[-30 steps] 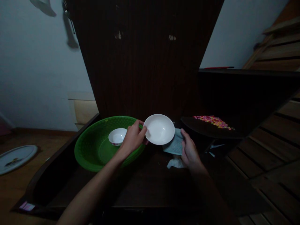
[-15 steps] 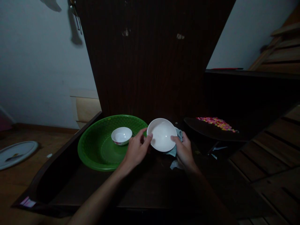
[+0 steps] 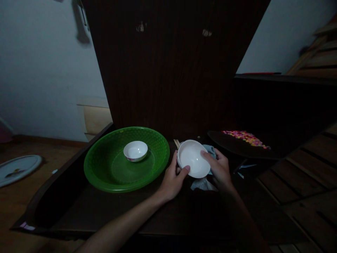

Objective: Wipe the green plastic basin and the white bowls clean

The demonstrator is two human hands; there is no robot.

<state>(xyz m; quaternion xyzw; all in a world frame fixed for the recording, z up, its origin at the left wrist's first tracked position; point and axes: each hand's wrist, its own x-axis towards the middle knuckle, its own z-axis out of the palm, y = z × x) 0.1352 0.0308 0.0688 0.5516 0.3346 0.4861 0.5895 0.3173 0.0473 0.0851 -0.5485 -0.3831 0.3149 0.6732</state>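
Observation:
Both hands grip a white bowl, its inside tilted toward me. My left hand holds the lower left rim, thumb pressed inside. My right hand grips the right rim with its thumb inside, and a grey-blue cloth is bunched between its fingers and the bowl. More grey cloth shows below the bowl. Tines of a pale fork stick out behind the bowl's upper left rim. To the left, a second white bowl with a patterned outside rests in a green plastic basin.
A dark wooden bench carries the basin, with a raised left side and a tall back panel. Colourful stickers cover part of a dark surface at right. On the floor at left lies a white oval lid or tray.
Both hands and the held bowl have shifted right and slightly down, away from the basin. My left hand has moved lower on the rim. The fork tines have come into view.

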